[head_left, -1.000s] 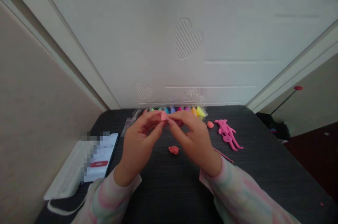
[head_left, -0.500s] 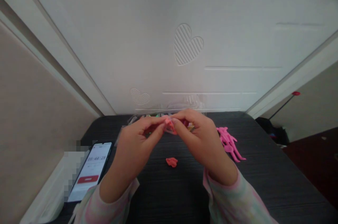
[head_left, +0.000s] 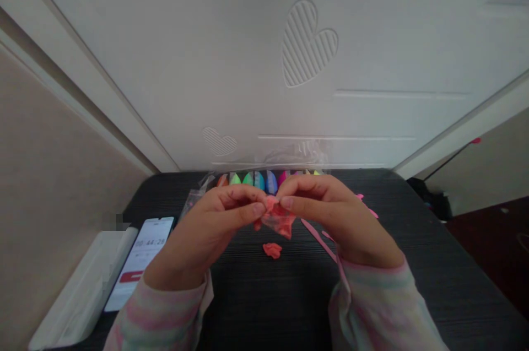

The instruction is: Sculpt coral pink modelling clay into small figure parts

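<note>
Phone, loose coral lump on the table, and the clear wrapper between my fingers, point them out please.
Phone [head_left: 142,260]: head view, middle of its lit screen.
Loose coral lump [head_left: 271,250]: head view, middle of its top.
Clear wrapper [head_left: 278,222]: head view, crumpled middle.

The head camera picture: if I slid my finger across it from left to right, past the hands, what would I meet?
White object → phone → left hand → coral lump in clear wrap → right hand → thin dark rod with a red tip.
</note>
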A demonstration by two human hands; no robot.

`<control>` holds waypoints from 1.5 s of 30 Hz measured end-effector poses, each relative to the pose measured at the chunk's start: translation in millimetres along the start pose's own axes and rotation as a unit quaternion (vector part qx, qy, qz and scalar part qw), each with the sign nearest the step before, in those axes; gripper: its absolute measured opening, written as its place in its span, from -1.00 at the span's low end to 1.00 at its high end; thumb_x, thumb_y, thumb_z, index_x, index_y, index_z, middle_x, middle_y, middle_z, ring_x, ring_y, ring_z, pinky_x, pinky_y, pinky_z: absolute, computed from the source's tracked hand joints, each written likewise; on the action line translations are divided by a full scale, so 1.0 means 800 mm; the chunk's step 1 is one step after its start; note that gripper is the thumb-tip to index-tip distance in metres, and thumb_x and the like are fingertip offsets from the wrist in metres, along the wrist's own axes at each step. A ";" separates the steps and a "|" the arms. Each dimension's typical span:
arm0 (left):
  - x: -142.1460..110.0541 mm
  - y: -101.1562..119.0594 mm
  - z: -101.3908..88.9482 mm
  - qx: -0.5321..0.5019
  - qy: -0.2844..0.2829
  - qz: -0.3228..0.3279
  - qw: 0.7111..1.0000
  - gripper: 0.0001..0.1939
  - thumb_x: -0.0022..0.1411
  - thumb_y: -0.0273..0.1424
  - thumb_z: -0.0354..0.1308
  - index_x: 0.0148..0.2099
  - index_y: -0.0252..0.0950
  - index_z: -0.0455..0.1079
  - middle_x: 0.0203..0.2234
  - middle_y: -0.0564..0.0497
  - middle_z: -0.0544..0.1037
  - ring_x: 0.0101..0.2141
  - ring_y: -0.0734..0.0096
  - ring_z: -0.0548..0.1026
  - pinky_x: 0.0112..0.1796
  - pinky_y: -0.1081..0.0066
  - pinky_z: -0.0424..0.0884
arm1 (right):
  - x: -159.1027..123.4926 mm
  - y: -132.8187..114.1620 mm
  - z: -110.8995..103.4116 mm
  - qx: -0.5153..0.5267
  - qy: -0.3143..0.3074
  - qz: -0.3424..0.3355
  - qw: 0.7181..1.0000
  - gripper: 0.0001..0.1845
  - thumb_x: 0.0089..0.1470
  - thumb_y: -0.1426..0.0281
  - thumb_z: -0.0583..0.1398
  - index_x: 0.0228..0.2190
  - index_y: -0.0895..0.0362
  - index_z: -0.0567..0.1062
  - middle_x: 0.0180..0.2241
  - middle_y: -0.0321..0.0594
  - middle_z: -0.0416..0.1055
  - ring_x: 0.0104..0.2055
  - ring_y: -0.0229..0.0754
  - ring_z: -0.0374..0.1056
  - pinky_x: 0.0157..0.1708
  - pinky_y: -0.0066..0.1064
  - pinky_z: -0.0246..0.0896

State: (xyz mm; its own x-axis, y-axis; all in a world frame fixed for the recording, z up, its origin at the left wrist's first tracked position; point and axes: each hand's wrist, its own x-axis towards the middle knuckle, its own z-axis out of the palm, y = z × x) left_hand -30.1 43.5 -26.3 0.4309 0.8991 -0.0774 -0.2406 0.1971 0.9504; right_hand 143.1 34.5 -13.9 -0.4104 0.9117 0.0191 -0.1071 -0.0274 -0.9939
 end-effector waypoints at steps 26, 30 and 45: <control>-0.013 0.008 0.012 0.064 0.014 0.045 0.997 -0.89 0.05 -0.42 0.14 -0.49 -0.27 0.44 -0.49 0.02 0.43 -0.38 0.40 0.40 -0.32 0.43 0.36 | 0.000 0.004 0.005 -0.110 0.027 -0.105 0.988 -0.89 0.05 0.44 0.14 -0.47 0.12 0.46 -0.43 -0.33 0.32 -0.38 -0.34 0.31 -0.33 -0.46 0.27; -0.005 -0.005 0.006 0.137 0.061 0.099 0.984 -0.92 0.11 -0.40 0.12 -0.39 -0.23 0.43 -0.45 0.06 0.46 -0.37 0.45 0.41 -0.28 0.45 0.33 | 0.006 0.007 0.008 -0.081 0.056 -0.085 0.991 -0.89 0.06 0.44 0.12 -0.46 0.12 0.44 -0.48 -0.34 0.36 -0.39 -0.33 0.32 -0.33 -0.45 0.28; 0.011 -0.019 0.015 0.064 0.204 0.195 0.957 -0.92 0.04 -0.51 0.18 -0.36 -0.25 0.44 -0.41 0.09 0.53 -0.31 0.46 0.47 -0.19 0.43 0.34 | 0.023 0.027 0.020 -0.256 0.226 -0.184 0.922 -0.85 0.06 0.47 0.13 -0.36 0.08 0.50 -0.34 -0.27 0.45 -0.28 -0.24 0.34 -0.25 -0.37 0.23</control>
State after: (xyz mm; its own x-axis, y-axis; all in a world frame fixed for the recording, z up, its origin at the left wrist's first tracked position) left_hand -12.2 43.8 -38.2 -0.0524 0.9776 0.2038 -0.1943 -0.2102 0.9582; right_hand 118.9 43.9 -33.5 0.0000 0.9016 0.4325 0.3245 0.4091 -0.8528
